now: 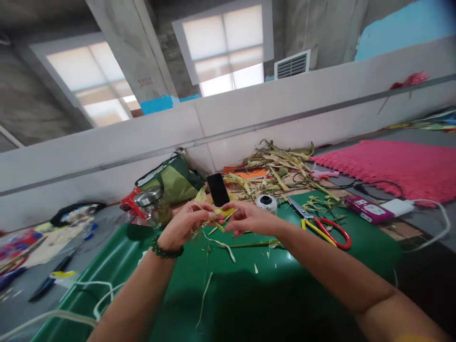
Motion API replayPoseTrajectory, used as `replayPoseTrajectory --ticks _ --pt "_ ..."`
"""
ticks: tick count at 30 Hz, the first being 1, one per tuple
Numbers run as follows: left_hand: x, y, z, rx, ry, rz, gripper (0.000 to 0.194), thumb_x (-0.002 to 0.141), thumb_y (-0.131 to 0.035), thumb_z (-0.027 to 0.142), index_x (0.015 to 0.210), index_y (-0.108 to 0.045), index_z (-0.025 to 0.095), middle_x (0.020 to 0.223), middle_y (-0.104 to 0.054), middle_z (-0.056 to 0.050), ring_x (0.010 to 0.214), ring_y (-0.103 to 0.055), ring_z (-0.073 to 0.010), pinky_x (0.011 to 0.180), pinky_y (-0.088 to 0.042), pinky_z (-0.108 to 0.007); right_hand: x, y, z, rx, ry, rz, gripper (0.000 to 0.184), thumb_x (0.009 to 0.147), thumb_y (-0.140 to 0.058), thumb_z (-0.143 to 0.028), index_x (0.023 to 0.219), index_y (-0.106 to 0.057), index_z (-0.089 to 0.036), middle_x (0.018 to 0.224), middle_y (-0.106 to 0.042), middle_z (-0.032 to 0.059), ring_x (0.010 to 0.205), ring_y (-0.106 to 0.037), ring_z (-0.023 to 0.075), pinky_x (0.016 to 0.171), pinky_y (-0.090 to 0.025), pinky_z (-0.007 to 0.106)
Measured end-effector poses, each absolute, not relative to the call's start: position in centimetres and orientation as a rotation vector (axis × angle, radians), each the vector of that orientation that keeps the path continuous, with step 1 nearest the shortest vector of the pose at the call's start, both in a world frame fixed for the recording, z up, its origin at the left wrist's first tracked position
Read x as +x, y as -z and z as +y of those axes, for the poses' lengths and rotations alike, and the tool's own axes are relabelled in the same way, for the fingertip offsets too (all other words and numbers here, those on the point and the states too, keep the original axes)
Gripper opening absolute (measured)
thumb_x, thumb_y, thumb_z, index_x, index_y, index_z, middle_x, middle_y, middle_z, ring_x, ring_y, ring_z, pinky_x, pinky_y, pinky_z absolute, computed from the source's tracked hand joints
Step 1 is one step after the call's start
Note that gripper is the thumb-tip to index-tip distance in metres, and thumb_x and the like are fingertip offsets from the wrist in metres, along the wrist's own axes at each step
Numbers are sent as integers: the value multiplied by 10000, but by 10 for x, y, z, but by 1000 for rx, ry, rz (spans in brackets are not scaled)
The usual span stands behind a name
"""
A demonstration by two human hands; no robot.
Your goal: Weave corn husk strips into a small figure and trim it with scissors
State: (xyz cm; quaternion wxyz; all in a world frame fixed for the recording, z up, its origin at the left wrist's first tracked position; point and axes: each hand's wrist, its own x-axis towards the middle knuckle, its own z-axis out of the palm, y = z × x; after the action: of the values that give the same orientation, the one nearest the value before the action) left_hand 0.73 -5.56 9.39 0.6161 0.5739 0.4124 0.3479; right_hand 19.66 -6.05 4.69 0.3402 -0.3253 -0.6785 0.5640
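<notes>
My left hand (187, 223), with a green bead bracelet (166, 248) at the wrist, is closed in a pinch on a small bundle of husk strips (216, 216). From the right, my right hand (249, 218) meets it, fingers bent around a yellow-green husk piece (228, 213) at the bundle. The hands partly hide where the strips cross. Below them, a pale strip (223, 244) and a green stalk (251, 244) lie on the green mat (188, 289). A black phone (218, 189) stands just behind the hands.
Right of the hands are a white thread spool (266, 203) and scissors (331, 230) with red and yellow handles. Behind lies a heap of dry husks (274, 159). A glass jar (153, 209) and green bag (174, 178) stand left; a purple power strip (368, 209) lies right.
</notes>
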Motion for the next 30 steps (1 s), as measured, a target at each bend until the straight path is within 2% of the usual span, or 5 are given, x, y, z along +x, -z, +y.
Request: replayPoseTrajectory --ticks 5,12,15,21,30 --pt "-7 -93 -55 1194 -824 951 157 530 -773 170 645 -675 125 664 -738 -68 623 -681 -163 583 -518 -214 205 -37 -56 -824 -1353 -1823 207 733 -632 -345 691 -603 -145 580 -557 -22 524 -515 93 523 -418 211" --pt "-13 -80 -46 1179 -856 861 187 600 -766 195 706 -626 129 920 -738 -86 651 -686 -144 512 -494 -174 216 -55 -48 -939 -632 -2098 179 798 -598 -222 711 -721 -125 579 -591 -11 557 -477 91 525 -307 205" --pt "1 -70 -48 1170 -735 823 223 607 -775 248 736 -625 146 759 -722 -57 672 -689 -180 552 -512 -215 209 -61 -46 -924 -479 -2192 159 805 -593 -178 757 -740 -135 618 -636 3 581 -504 99 540 -306 207" --pt "18 -61 -57 1187 -743 849 229 585 -777 276 692 -613 158 658 -676 -16 611 -629 -127 604 -499 -224 205 -67 -56 -879 -594 -2188 159 806 -584 -206 901 -692 -138 646 -621 -4 559 -504 101 525 -344 200" --pt "22 -58 -61 1393 -862 932 256 591 -778 337 713 -652 152 655 -667 -1 622 -582 -114 629 -442 -224 200 -56 -57 -895 -461 -2181 146 865 -525 -153 727 -572 -137 647 -550 -6 590 -450 96 557 -319 209"
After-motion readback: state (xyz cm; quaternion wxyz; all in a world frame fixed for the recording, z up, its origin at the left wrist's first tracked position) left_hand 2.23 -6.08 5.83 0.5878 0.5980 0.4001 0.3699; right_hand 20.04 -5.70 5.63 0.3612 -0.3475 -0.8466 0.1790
